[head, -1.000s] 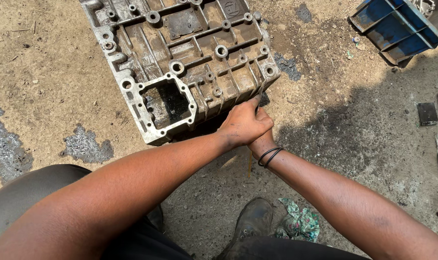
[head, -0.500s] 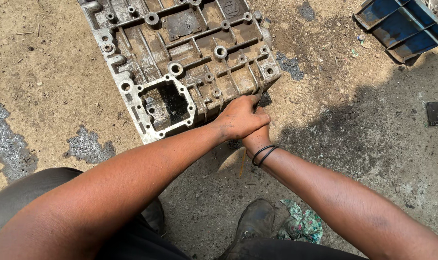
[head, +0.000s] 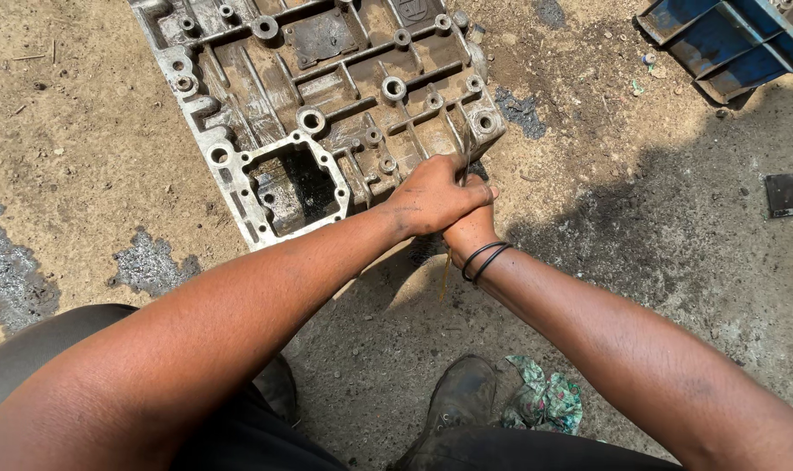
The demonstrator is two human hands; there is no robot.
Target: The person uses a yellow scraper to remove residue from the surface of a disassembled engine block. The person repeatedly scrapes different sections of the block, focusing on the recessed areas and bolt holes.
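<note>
Hands barely shifted since earlier frame, both at near right corner of grey metal casting [head: 326,105] lying on dirt. Left hand [head: 431,199] closed over right hand [head: 470,231], gripping thin tool [head: 463,161]. Forearms converge, wrists crossed; right grip hidden.

Grimy metal casting [head: 318,105]; flat on dirt

Hard, bright sunlight from above; sandy ground [head: 82,157] nearly washed out. A dark shadow falls at right. Sharp focus, slight wide-angle stretch at the edges.
</note>
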